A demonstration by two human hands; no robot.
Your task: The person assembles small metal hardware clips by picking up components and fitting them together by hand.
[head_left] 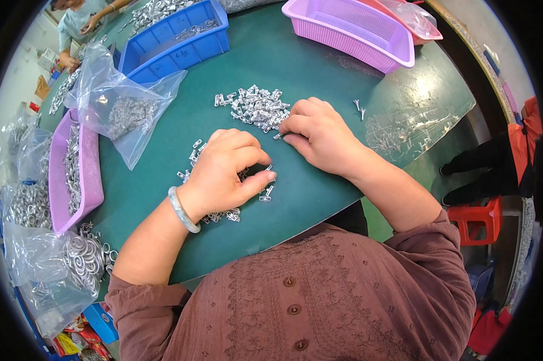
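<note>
My left hand (226, 168), with a pale bangle on its wrist, curves over a loose heap of small silver metal parts (223, 215). A small part shows between its thumb and forefinger tips. The rest of that heap is partly hidden under the palm. My right hand (322, 135) is closed in a pinch at the near right edge of a larger pile of the same parts (256, 107). One small silver metal part (277, 136) pokes out at its fingertips. A few loose parts (266, 194) lie just right of my left thumb.
A blue bin (178, 57) and a purple basket (356, 45) stand at the back. Left are a plastic bag of parts (133, 114), a long purple basket (94, 180) and metal rings (85, 259). Another person's hand (70, 62) works far left. A red stool (479, 219) stands right.
</note>
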